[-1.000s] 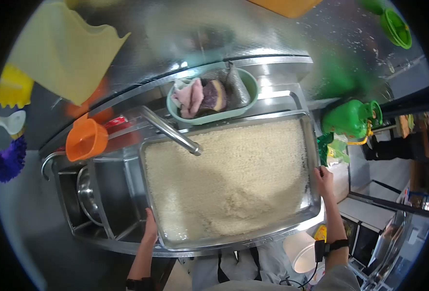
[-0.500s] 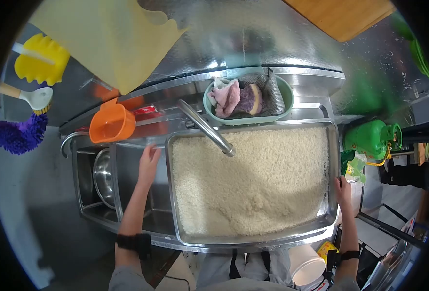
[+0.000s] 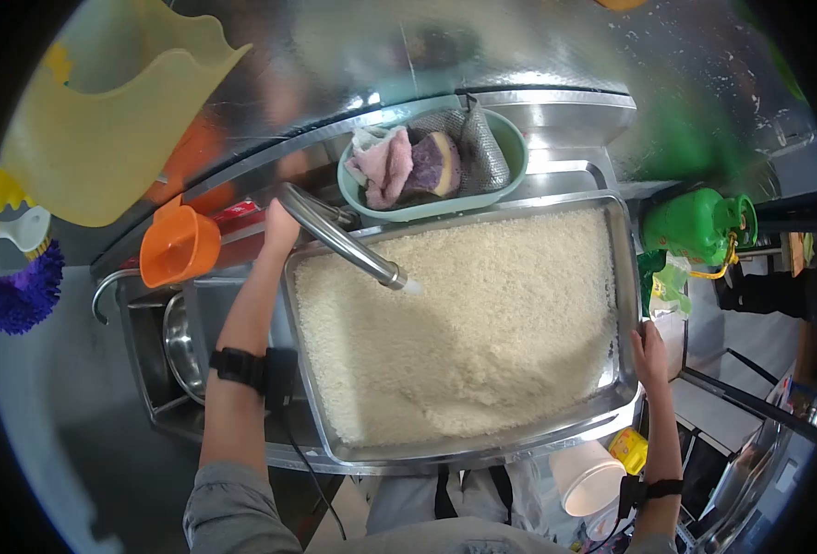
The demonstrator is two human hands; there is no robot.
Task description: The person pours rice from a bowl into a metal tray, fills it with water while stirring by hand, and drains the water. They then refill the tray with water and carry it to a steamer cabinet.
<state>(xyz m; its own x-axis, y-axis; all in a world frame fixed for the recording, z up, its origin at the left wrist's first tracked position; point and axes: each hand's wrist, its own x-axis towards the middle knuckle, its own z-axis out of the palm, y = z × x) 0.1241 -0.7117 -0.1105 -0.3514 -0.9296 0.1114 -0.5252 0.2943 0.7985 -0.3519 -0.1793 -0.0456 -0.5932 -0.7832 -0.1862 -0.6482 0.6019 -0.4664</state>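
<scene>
A large steel tray full of white rice lies across the sink. My left hand is up at the faucet, beside the bend of its spout. Its fingertips are hidden behind the metal, so their grip does not show. At the spout's mouth, over the rice, a short whitish stream shows. My right hand is at the tray's right rim, thumb on the near side and fingers along the outside.
A pale green basin with cloths and a sponge stands behind the tray. An orange scoop is at the left, above a steel bowl. A green gas cylinder stands right; a white bucket is below.
My left hand has moved up from beside the tray's left edge to the faucet. A whitish stream now shows at the spout. My right hand stays at the rim; the view has shifted.
</scene>
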